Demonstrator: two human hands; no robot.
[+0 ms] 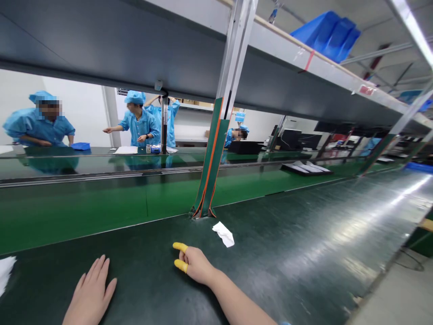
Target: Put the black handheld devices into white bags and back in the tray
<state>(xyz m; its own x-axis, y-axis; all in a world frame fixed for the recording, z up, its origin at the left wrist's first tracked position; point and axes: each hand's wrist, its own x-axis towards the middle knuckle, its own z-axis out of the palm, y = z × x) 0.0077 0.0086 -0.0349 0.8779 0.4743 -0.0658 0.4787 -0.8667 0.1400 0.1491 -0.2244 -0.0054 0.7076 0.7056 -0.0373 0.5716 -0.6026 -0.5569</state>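
Note:
My left hand (90, 291) lies flat on the dark green bench top (142, 280), palm down, thumb apart from the fingers, holding nothing. To its right rests my right hand (192, 262), with yellow finger cots on its thumb and index finger. Those two are stretched out with a gap between them, and the other fingers curl in; nothing shows in its grasp. A crumpled white tissue (223, 234) lies just beyond my right hand, apart from it. At the left edge is part of a white sheet or cloth (6, 273), cut off by the frame.
A post (211, 158) wrapped in green and orange rises from the bench's back edge to an overhead shelf (135, 40). Behind runs a conveyor line with a black tray (306, 168) of white pieces. Several people in blue (138, 124) stand across it. A blue bin (328, 36) sits above.

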